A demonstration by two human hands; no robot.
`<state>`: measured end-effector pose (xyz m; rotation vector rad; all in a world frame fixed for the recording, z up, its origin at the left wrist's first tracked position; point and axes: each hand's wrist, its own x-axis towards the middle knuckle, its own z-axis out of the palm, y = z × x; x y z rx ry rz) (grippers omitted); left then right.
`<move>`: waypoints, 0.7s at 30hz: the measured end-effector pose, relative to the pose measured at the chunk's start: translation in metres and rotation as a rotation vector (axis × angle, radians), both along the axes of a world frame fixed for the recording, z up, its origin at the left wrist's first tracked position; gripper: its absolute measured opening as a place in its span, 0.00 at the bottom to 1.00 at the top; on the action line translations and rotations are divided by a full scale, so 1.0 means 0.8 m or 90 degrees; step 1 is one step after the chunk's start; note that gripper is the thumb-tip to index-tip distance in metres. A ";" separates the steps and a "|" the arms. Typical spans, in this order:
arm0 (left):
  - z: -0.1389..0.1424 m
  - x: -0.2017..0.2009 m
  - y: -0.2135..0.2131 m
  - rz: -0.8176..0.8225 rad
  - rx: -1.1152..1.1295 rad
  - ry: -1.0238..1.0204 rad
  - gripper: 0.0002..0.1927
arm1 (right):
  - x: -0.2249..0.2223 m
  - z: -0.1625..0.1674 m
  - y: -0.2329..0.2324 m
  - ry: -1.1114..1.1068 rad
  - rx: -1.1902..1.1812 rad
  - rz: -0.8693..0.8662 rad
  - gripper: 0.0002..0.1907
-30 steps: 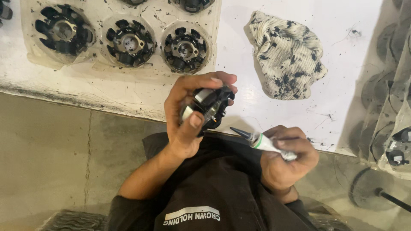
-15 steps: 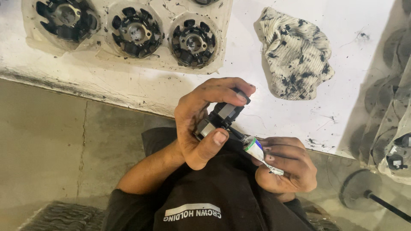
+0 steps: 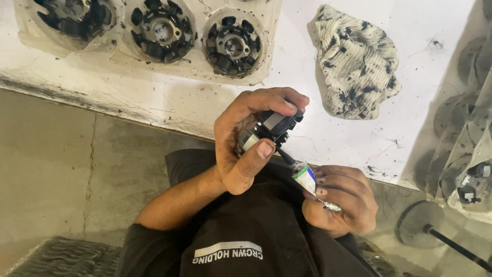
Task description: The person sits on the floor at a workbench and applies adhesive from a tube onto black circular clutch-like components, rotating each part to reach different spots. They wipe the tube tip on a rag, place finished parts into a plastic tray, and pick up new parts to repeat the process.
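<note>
Person wore a black short-sleeved shirt; sleeve hem ended above the elbow behind the left hand [image 3: 246, 149], forearm bare below it. White block lettering ran across the chest, below both hands. Left hand and right hand [image 3: 338, 202] were ungloved and carried dark greasy smudges on fingers and knuckles; no rings or watch seen.

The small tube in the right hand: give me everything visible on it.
The small tube is white with a green band and a dark, tapering nozzle. Its tail end looks crimped and metallic, flattened, as if partly used. It lies tilted, nozzle up and to the left, tail down toward the palm. The right hand pinches it between its fingers. The nozzle tip meets the small black and grey part held up in the left hand. Whether anything is coming out cannot be seen.
</note>
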<state>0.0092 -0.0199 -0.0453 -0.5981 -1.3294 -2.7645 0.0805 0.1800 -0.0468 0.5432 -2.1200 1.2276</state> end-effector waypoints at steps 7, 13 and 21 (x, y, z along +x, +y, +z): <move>0.002 -0.003 -0.001 -0.007 -0.005 0.003 0.19 | -0.002 0.004 -0.003 0.011 -0.002 -0.005 0.10; 0.000 -0.004 -0.001 0.008 -0.018 -0.012 0.21 | -0.001 0.004 -0.004 0.013 -0.003 -0.012 0.10; -0.010 -0.010 0.006 -0.021 0.234 -0.138 0.21 | 0.008 0.007 0.007 -0.044 -0.065 0.048 0.12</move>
